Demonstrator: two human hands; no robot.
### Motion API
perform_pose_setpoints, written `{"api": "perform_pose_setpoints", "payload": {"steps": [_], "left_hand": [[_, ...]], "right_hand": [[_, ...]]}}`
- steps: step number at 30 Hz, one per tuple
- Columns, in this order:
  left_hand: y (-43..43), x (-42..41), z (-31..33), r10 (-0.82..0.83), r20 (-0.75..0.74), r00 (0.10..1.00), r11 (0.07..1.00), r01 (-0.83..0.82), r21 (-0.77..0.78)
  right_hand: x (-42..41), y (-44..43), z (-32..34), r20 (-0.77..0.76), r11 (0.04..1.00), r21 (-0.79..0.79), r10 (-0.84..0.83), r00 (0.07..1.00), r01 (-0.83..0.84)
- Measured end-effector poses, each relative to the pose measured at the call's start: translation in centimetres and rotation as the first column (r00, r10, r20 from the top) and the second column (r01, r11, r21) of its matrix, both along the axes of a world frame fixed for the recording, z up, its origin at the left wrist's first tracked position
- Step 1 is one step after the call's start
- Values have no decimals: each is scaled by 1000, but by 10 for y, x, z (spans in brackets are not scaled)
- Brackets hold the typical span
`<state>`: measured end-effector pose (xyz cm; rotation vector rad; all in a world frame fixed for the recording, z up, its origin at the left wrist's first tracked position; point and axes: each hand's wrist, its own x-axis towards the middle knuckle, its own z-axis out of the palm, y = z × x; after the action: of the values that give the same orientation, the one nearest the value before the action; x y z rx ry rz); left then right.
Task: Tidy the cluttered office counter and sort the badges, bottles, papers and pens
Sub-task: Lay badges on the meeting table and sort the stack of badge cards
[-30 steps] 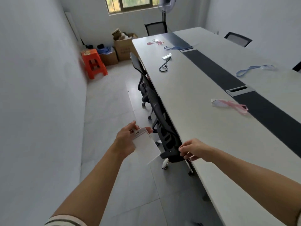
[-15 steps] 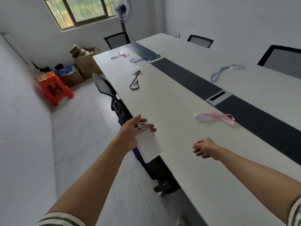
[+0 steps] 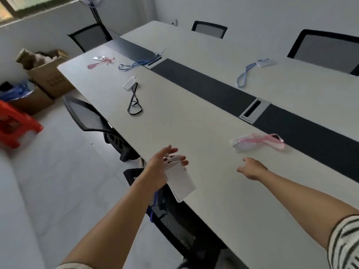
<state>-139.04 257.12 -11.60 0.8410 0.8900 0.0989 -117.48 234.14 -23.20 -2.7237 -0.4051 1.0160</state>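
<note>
Our right hand (image 3: 252, 168) has uncurled since before, open above the table (image 3: 194, 123) near the pink-lanyard badge (image 3: 256, 141). Our left hand (image 3: 158, 168) pinches a clear badge holder (image 3: 181, 183) over the near table edge; chairs (image 3: 91, 117) alongside.

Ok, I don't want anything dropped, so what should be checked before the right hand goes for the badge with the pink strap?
1. Left hand grips the clear badge holder: ok.
2. Right hand empty, fingers relaxed: ok.
3. Pink-strap badge lies on the table, apart from the other badges: ok.
4. Bare table between the right hand and that badge: ok.
5. Pink strap clipped to its badge: cannot tell.
</note>
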Motion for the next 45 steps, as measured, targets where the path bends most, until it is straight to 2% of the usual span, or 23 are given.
{"api": "perform_pose_setpoints", "payload": {"steps": [5, 11, 13, 18, 22, 26, 28, 31, 35, 37, 40, 43, 45], "left_hand": [[51, 42, -26, -79, -51, 996, 997, 80, 6], [57, 46, -62, -129, -138, 982, 991, 122, -59], [57, 42, -68, -114, -155, 981, 991, 102, -81], [59, 34, -74, -61, -186, 981, 995, 46, -86], [56, 29, -71, -7, -202, 979, 997, -8, -73], [47, 27, -66, 5, -217, 976, 998, -17, -56], [44, 27, -62, -5, -219, 976, 999, -5, -43], [38, 25, -50, -3, -202, 979, 1000, -2, -22], [35, 9, -34, 44, -181, 982, 999, -45, -1], [33, -2, -27, 61, -179, 982, 998, -58, 21], [31, -24, -17, 84, -163, 983, 996, -76, 54], [32, -43, -8, 113, -149, 982, 993, -105, 61], [32, -57, -3, 135, -131, 982, 990, -129, 51]], "right_hand": [[28, 34, -19, 64, 994, -92, -51, 997, 56], [60, 58, -50, 106, 971, -189, -130, 986, 148], [71, 67, -58, 132, 961, -168, -197, 971, 218], [92, 87, -78, 323, 944, -26, -304, 896, 330], [94, 93, -84, 374, 980, -46, -163, 913, 194], [88, 87, -78, 435, 982, -176, 145, 889, -74], [79, 85, -72, 449, 970, -169, 232, 863, -173], [66, 79, -51, 488, 966, -35, 239, 839, -254], [62, 77, -12, 560, 946, 14, 260, 787, -323], [59, 84, 10, 526, 946, 102, 213, 824, -309], [47, 103, 49, 400, 900, 330, 140, 906, -284], [29, 128, 89, 163, 813, 559, 87, 983, -165], [16, 144, 108, -70, 755, 655, 73, 995, -9]]}}
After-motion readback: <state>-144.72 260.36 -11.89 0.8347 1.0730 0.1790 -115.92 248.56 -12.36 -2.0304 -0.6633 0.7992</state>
